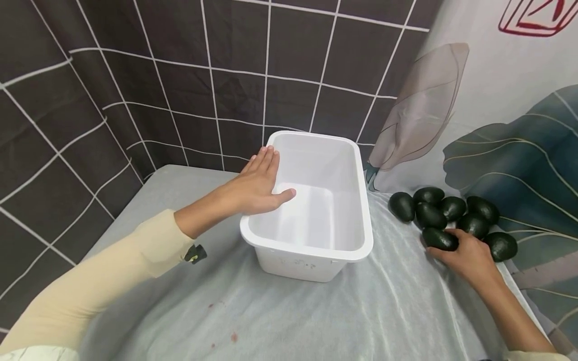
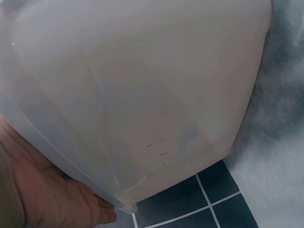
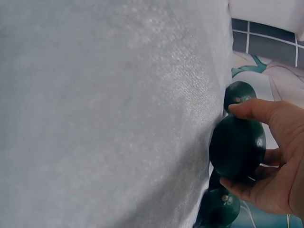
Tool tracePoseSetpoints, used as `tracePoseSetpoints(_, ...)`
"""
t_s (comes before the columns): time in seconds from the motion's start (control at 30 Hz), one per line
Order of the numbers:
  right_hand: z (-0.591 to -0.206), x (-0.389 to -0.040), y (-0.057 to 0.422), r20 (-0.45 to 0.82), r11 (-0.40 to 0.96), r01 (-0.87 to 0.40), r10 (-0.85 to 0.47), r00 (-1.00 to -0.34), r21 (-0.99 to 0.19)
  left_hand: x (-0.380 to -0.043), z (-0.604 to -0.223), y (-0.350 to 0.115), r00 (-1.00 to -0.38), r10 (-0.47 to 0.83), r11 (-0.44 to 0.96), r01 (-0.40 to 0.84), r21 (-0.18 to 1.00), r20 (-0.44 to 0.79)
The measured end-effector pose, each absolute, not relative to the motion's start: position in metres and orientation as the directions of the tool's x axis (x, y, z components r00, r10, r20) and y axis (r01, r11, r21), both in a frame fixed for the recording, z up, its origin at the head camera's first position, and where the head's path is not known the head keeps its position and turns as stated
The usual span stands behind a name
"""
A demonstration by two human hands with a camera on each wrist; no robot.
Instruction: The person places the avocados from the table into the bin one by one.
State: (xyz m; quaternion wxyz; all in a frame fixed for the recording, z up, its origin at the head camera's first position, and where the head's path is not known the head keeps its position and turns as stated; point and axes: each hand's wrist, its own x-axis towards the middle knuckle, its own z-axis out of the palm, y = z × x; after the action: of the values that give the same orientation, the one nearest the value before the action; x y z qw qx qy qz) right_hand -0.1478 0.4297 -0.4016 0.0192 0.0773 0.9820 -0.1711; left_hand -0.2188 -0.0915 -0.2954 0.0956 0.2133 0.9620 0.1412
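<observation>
A deep white plastic tub (image 1: 311,253) stands on the cloth-covered table, its inside bare in the head view. My left hand (image 1: 259,185) lies flat along the tub's left rim, fingers straight and thumb out over the opening. In the left wrist view that hand (image 2: 52,190) rests against the rim beside the tub's wall (image 2: 156,95). At the right, my right hand (image 1: 471,255) grips a dark green avocado (image 1: 439,239) at the near side of a cluster. The right wrist view shows thumb and fingers around this avocado (image 3: 237,146).
Several more avocados (image 1: 430,215) lie close together behind and beside the right hand. A grey cloth (image 1: 203,311) covers the table. A dark tile-patterned curtain (image 1: 239,95) hangs behind the tub, and a leaf-print curtain (image 1: 510,140) hangs behind the avocados.
</observation>
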Motion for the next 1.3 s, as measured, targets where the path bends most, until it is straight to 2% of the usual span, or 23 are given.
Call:
tracePoseSetpoints(0.23, -0.397, -0.149, 0.428, -0.112, 0.918, 0.2, 0.171, -0.979, -0.342, -0.218, -0.295, -0.091, -0.896, 0.43, 0.875, 0.385, 0.293, -0.107)
tracePoseSetpoints(1.0, -0.396, -0.148, 0.417, -0.02, 0.913, 0.165, 0.17, -0.985, -0.374, -0.218, -0.296, -0.088, -0.9, 0.427, 0.874, 0.387, 0.293, -0.085)
tracePoseSetpoints(1.3, -0.394, -0.153, 0.41, -0.021, 0.91, 0.153, 0.157, -0.987, -0.385, -0.217, -0.297, -0.088, -0.902, 0.42, 0.88, 0.378, 0.288, -0.096)
